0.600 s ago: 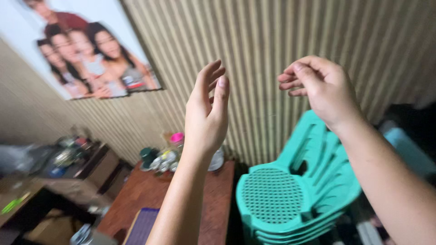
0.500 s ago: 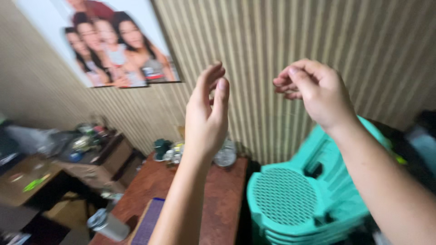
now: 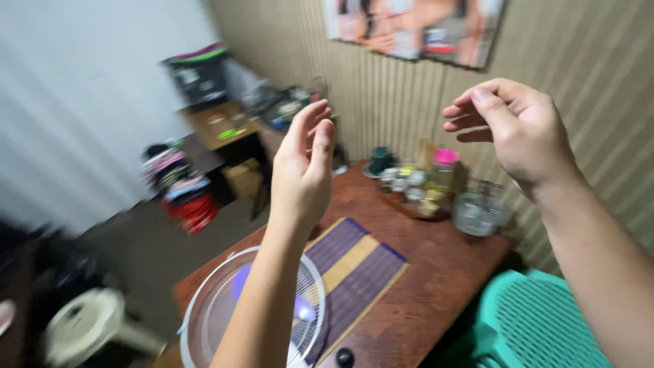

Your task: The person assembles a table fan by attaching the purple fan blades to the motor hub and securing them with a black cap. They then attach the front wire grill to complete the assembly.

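My left hand (image 3: 302,170) is raised upright in mid-air above a brown wooden table (image 3: 436,272), fingers apart and holding nothing. My right hand (image 3: 521,133) is raised at the same height to the right, fingers loosely curled inward, nothing visible in it. Both hands hover well above the table and touch nothing. Below my left forearm lies a round white fan grille (image 3: 225,307) next to a purple and tan striped mat (image 3: 357,262).
Jars, cups and a glass pitcher (image 3: 473,211) crowd the table's far end by the ribbed wall. Stacked teal plastic chairs (image 3: 538,327) stand at lower right. A cluttered desk (image 3: 218,126), a red and dark pile (image 3: 180,191) and a white stool (image 3: 85,324) are at left.
The view has swung left and down, bringing the fan grille, mat and left side of the room into sight. Both hands keep nearly the same raised pose.
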